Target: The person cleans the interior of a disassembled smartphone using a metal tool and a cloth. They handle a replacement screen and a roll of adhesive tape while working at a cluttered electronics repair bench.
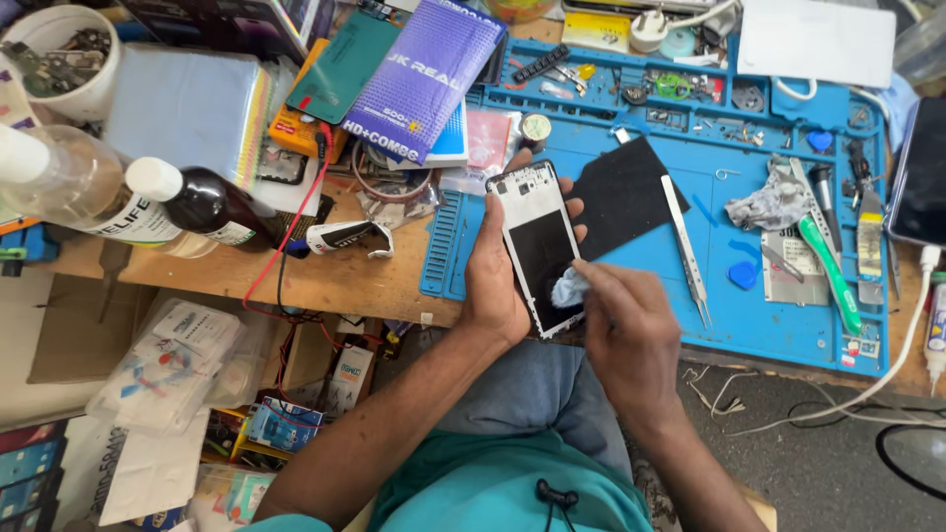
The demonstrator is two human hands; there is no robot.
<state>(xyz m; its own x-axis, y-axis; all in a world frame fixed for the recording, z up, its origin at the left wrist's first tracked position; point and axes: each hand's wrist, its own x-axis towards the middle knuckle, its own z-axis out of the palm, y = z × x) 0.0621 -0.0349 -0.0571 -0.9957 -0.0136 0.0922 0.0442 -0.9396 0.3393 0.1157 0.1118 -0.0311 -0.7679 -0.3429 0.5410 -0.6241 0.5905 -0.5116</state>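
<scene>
A single head-worn camera looks steeply down from close above the person's lap, facing the cluttered wooden workbench edge and blue silicone repair mat; both forearms enter from the bottom.

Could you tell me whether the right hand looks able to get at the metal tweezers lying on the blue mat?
Probably yes: the right hand is beside the tweezers, which lie uncovered on the blue mat. Its fingers, however, pinch a small cloth against the phone frame.
</scene>
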